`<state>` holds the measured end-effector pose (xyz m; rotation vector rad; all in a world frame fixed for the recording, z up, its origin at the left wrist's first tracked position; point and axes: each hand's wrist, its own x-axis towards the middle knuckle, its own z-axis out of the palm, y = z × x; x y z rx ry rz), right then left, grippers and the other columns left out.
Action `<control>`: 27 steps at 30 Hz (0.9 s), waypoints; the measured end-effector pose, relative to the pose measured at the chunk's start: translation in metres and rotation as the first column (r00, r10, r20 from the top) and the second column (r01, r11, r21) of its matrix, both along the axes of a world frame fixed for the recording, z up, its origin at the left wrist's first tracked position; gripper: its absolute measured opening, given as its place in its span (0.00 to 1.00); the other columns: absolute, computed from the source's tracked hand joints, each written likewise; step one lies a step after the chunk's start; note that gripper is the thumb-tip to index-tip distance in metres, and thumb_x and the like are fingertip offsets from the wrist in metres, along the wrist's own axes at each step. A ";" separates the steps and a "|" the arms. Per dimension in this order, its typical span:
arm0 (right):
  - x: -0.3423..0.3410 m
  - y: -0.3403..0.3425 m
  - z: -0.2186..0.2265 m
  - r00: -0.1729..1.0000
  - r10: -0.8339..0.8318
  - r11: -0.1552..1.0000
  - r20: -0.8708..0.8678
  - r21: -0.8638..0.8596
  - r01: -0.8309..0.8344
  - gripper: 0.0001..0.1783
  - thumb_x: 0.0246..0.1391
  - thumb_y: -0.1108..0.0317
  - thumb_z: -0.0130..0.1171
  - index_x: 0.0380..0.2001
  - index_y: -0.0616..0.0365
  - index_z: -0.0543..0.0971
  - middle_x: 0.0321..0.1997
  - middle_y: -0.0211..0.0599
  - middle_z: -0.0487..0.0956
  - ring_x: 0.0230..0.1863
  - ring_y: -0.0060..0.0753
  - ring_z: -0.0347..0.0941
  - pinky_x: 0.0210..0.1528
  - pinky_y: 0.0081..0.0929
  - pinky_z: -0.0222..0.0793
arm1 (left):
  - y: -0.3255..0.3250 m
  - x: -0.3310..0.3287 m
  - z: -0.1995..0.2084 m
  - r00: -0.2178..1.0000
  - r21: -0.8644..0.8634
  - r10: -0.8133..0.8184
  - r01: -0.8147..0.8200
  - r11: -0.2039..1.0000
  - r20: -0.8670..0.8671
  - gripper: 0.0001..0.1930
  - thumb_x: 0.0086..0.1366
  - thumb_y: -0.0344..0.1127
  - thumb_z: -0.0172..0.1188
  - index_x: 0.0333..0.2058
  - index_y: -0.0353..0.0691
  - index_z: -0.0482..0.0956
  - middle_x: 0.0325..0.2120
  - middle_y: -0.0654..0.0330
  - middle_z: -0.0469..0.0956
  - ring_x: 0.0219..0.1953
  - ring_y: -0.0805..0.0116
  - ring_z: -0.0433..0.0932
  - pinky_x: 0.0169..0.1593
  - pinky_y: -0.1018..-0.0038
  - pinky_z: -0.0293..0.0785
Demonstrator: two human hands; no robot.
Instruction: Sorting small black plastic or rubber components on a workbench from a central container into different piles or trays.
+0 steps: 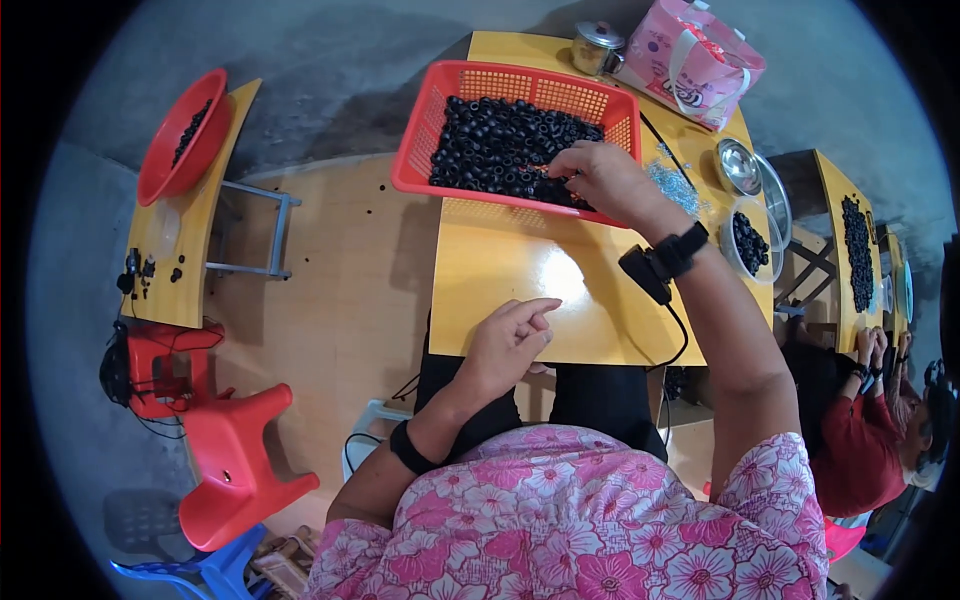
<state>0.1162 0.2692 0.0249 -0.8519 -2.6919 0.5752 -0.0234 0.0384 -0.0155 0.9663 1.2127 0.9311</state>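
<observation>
Near a pink bag (690, 65), black rings (500, 145) in a basket (414, 155) lie under the right hand (612, 180), its grip unclear; left hand (504, 346) half-open.

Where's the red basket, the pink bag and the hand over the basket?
Red basket (418, 140): head view, on its left rim.
Pink bag (704, 78): head view, on its side.
Right hand (611, 178): head view, on its back.
</observation>
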 end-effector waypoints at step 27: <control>-0.023 0.025 -0.021 0.915 0.014 0.992 0.404 -0.119 0.037 0.09 0.37 0.69 0.65 0.27 0.55 0.82 0.31 0.44 0.81 0.36 0.46 0.78 0.40 0.36 0.72 | 0.001 0.001 -0.010 0.971 0.127 -0.004 0.035 0.991 -0.237 0.18 0.61 0.26 0.55 0.51 0.36 0.75 0.31 0.64 0.70 0.33 0.77 0.71 0.42 0.81 0.70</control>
